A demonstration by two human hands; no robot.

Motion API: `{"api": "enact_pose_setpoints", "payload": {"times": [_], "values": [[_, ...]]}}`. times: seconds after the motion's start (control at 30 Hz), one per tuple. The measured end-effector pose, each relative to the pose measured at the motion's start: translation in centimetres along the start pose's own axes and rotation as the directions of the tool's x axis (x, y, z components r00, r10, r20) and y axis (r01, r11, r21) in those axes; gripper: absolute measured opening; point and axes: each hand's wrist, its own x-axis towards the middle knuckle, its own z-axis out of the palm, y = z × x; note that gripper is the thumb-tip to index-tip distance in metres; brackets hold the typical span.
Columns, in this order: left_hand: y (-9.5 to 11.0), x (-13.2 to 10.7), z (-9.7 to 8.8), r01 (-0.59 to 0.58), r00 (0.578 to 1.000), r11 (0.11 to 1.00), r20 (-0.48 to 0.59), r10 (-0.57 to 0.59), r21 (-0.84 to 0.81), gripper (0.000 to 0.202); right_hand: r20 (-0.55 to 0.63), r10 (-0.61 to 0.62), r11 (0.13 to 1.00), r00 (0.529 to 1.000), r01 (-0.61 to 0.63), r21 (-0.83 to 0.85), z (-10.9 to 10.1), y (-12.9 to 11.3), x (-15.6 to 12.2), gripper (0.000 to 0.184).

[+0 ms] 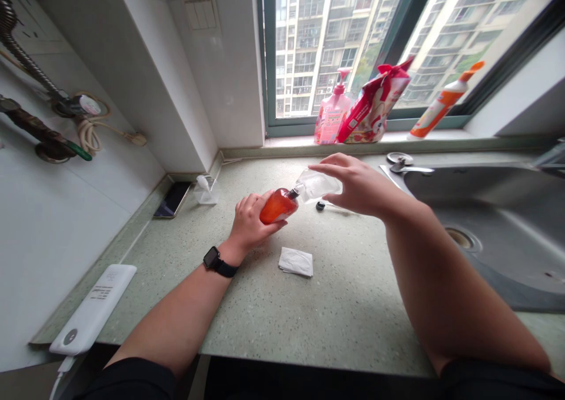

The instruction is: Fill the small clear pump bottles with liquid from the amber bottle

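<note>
My left hand [248, 220] is wrapped round a small bottle of orange-red liquid [278, 206], tilted with its neck pointing right. My right hand [355, 183] pinches a clear soft pouch [315, 185] whose spout meets the bottle's neck. A black watch [215, 260] sits on my left wrist. Both hands hover just above the speckled green countertop [309, 306]. A small dark cap [320, 206] lies on the counter under the pouch.
A folded white tissue [296, 262] lies near my hands. A phone [173, 199] and a clear pump piece [205, 190] sit at the back left, a white power bank [93, 309] at the left edge. The steel sink [494, 223] is right. A pink pump bottle [332, 113], red bag [374, 106] and orange tube [444, 101] stand on the sill.
</note>
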Motion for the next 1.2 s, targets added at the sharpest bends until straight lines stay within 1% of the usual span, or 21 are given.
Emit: {"api": "enact_pose_setpoints", "payload": {"times": [0.67,1.2], "values": [[0.08,-0.03,-0.03,-0.005,1.000,1.000,0.001,0.005,-0.007,0.082,-0.014,-0.018,0.999,1.000,0.018,-0.034,-0.04,-0.19,-0.08,0.064],[-0.04,-0.08,0.05,-0.020,1.000,1.000,-0.006,0.020,-0.018,0.081,0.003,-0.015,0.999,1.000,0.015,-0.033,-0.37,-0.43,-0.10,0.064]]}}
